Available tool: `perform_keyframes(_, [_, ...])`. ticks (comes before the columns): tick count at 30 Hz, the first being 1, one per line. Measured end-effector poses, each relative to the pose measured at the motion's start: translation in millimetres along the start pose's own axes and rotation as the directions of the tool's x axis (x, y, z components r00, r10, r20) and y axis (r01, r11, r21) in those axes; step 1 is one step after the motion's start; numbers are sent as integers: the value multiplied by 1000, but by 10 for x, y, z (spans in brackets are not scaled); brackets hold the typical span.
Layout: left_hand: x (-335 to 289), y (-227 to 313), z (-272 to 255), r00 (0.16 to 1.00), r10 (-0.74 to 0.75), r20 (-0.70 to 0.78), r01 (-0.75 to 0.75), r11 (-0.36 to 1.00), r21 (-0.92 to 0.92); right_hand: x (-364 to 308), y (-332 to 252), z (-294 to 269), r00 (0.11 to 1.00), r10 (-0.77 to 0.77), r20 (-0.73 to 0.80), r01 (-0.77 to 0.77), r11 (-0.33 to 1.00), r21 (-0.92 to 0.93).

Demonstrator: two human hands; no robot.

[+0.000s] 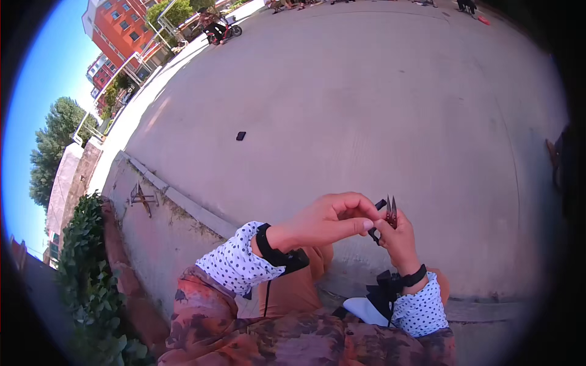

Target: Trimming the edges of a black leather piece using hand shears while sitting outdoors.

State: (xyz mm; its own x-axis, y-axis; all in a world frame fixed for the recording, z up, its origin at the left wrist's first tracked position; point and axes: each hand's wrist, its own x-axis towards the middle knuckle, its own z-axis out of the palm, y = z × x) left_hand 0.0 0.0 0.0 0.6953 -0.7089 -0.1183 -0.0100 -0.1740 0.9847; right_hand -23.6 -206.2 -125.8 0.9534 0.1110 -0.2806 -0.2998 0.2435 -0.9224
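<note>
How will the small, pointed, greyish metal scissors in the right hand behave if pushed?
The scissors are probably stiff, as the blades look straight. They may pivot, since these blades are spread. Slipping seems unlikely with the right hand gripping them.

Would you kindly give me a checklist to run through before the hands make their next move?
1. Scissors gripped in right hand: ok, blades pointing away from the body.
2. Scissor blades closed: not ok, tips slightly parted.
3. Left hand holding something: cannot tell, its fingers hide the spot.
4. Left wristband and right wristband worn: ok.
5. Small black box away from the hands: ok, lying on the pavement.
</note>
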Motion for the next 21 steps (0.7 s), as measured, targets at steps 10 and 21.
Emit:
perform_keyframes(10, [347, -1065, -84, 956, -113, -271, 30, 956, -291, 134, -64, -41, 992, -89, 91, 91, 996, -11])
perform_keyframes(21, [-41, -757, -199, 939, -47, -341, -21, 981, -195, 72, -164, 84, 975, -62, 211, 57, 998, 31])
